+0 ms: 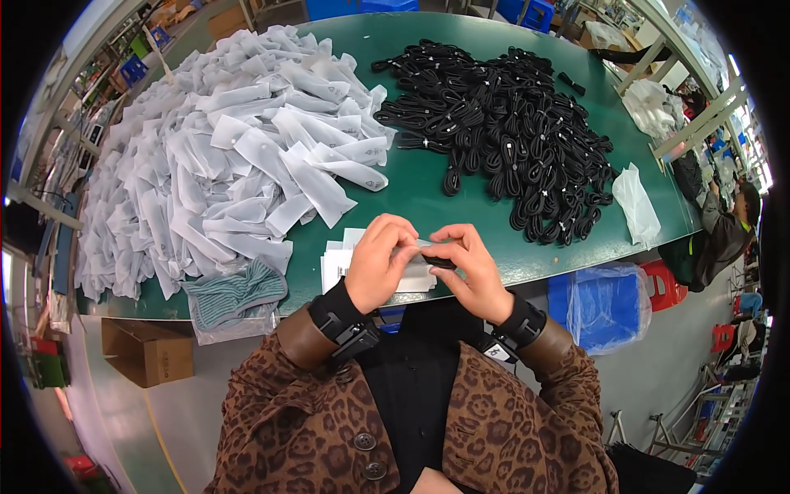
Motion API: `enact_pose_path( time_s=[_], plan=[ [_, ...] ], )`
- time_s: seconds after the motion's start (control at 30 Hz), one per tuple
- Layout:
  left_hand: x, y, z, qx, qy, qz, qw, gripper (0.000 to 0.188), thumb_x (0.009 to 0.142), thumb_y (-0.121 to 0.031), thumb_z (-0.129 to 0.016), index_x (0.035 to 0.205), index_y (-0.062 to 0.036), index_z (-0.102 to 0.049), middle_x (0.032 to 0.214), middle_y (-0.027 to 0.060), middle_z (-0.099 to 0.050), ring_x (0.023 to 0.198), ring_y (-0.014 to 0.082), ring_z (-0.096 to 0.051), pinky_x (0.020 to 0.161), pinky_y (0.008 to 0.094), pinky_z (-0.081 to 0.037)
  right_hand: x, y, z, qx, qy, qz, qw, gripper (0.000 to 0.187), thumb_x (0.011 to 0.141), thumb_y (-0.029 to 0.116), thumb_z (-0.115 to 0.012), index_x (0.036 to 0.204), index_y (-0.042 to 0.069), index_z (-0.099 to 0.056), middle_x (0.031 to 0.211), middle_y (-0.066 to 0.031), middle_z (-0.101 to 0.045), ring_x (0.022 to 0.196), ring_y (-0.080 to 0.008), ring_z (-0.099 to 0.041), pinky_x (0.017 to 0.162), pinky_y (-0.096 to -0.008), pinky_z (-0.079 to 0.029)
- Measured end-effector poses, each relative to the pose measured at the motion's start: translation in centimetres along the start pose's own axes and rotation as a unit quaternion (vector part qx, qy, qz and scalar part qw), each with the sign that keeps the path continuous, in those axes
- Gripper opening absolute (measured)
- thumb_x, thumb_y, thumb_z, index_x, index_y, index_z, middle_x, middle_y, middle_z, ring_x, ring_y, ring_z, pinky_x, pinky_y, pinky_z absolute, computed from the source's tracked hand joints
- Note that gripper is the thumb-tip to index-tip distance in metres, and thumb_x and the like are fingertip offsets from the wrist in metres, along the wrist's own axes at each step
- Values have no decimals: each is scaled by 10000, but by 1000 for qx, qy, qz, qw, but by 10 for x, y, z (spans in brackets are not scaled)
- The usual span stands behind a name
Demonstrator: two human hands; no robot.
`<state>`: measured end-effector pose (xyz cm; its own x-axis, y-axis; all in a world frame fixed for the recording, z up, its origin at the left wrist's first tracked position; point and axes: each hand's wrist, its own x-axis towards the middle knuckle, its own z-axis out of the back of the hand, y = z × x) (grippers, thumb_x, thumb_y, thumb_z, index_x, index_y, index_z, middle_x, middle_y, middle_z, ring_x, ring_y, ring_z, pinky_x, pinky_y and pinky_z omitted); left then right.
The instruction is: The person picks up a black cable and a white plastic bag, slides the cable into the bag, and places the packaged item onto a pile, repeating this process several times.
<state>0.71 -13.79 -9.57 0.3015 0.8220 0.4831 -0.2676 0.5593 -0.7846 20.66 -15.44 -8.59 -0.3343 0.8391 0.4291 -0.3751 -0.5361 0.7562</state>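
Note:
Above the near edge of the green table, my two hands meet fingertip to fingertip. My right hand (473, 276) is closed on a small coiled black cable (438, 262), mostly hidden by the fingers. My left hand (380, 262) pinches what looks like the edge of a translucent white bag (423, 244) at the cable's end; how far the bag covers the cable, I cannot tell. Beneath my hands lies a stack of white sheets or flat bags (335, 265). A large pile of frosted white pouches (239, 156) spreads on the left, and a heap of bundled black cables (502, 123) on the right.
A grey-green striped cloth (236, 294) lies at the table's near left edge. One loose white bag (635, 206) rests at the right. Below the green table (354, 216) stand a cardboard box (148, 352) and a plastic-lined blue bin (594, 306). Another person (724, 235) is at the far right.

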Motion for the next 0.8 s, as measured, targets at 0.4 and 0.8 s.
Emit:
enact_pose_path(
  time_s=[0.4, 0.8],
  plan=[
    [57, 15, 99, -200, -246, 102, 943, 133, 966, -136, -591, 1049, -31, -589, 966, 2, -587, 724, 70, -523, 618, 225, -419, 39, -7, 29, -101, 29, 15, 994, 346, 888, 69, -653, 1233, 85, -619, 1142, -137, -565, 801, -179, -591, 727, -299, -507],
    [-23, 19, -14, 149, 82, -20, 985, 176, 807, -79, -723, 924, -26, -603, 920, 95, -545, 809, 267, -586, 718, 344, -488, 33, -95, 32, -440, 59, -16, 896, 272, 845, 276, -726, 957, 82, -570, 953, -113, -550, 799, -311, -607, 664, -402, -521]
  ],
)
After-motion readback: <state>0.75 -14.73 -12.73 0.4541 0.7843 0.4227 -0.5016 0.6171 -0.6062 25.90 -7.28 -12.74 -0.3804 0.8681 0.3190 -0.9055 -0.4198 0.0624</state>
